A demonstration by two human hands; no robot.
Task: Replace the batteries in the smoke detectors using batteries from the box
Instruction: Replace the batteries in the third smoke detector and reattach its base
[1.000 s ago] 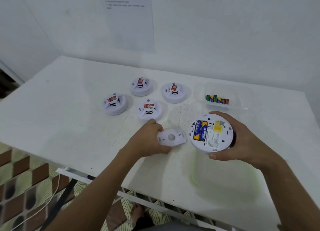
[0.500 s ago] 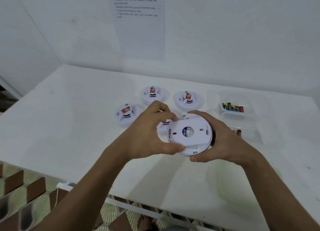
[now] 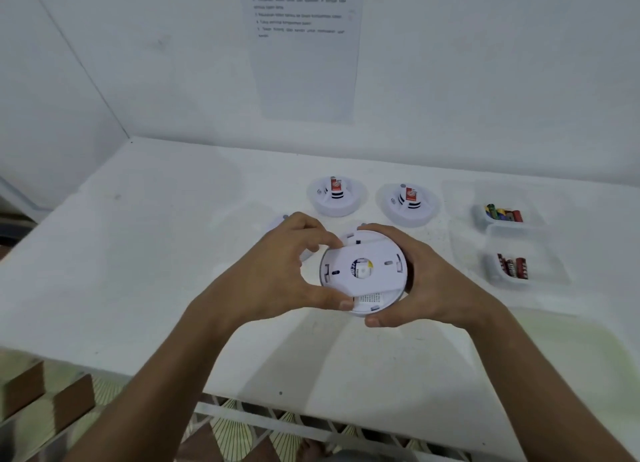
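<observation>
Fingers (image 3: 322, 239) of the left hand (image 3: 273, 274) curl over the 10 o'clock rim of a white smoke detector (image 3: 363, 271), thumb pressed at its 7 o'clock edge, pinching the mounting plate (image 3: 346, 278) that lies across the detector's back. The right hand (image 3: 433, 281) cups the detector from 3 o'clock, fingers wrapped behind the rim and thumb closing in at 6 o'clock. Through the plate's round central hole a bit of blue and yellow shows; a printed label peeks out at the lower edge, too small to read. Both forearms reach in from 6 o'clock, wrists angled inward, holding the detector above the white table (image 3: 138, 253).

At 12 o'clock from the held unit stand two more smoke detectors (image 3: 336, 198) (image 3: 408, 207), each with a red sticker whose writing is illegible. Another is mostly hidden behind the left hand. At 2 o'clock a clear plastic box (image 3: 464, 198) holds mixed-colour batteries (image 3: 504, 213); just nearer, a second clear box (image 3: 554, 271) holds dark red batteries (image 3: 514, 265). A printed sheet (image 3: 304, 52) hangs on the wall, its lines blurred.
</observation>
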